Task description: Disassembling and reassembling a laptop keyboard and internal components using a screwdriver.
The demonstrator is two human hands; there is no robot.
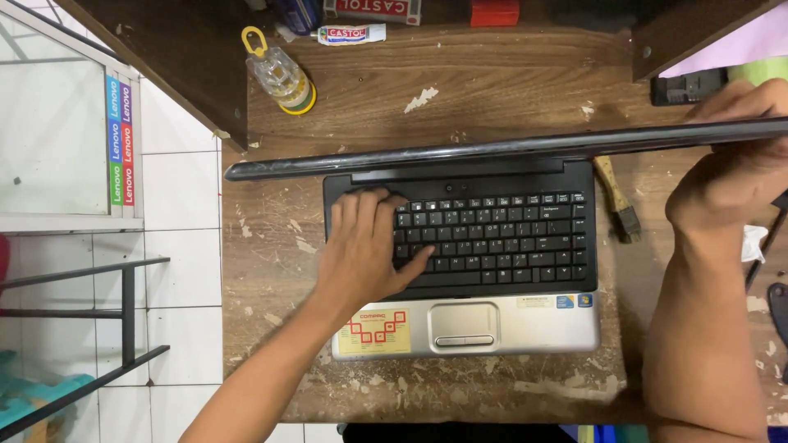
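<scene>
Closest to us, our right forearm fills the lower right corner, running up to the right hand. Left forearm comes in from bottom centre, angled up toward the left hand.

Next out: the laptop sits on the worn wooden desk, silver palm rest w/ a touchpad facing us and a red-and-cream sticker at its left corner. Left hand lies flat, palm down, on the left part of the black keyboard, fingers spread, thumb out to the right, not closed around anything, just pressing or resting on the keys.

Farther: the lid stands up edge-on to us, so we can't see the screen. Right hand is wrapped over the lid's right top corner, fingers hidden behind it, so it's gripping the lid edge. As we read it, the laptop is open, base steadied, lid held; whether it's mid-swing or parked we can't tell. No screws, covers or keys visibly off yet, so any work on the machine looks barely begun.

Beside the laptop's right edge, a small brush w/ wooden handle lies on the desk.

Far end, containers: a small clear bottle w/ yellow cap and loop lies tilted, seems to hold pale liquid, level unclear. Behind it, a white tube on its side, contents not visible, plus a red box, shut as far as we can see.
</scene>
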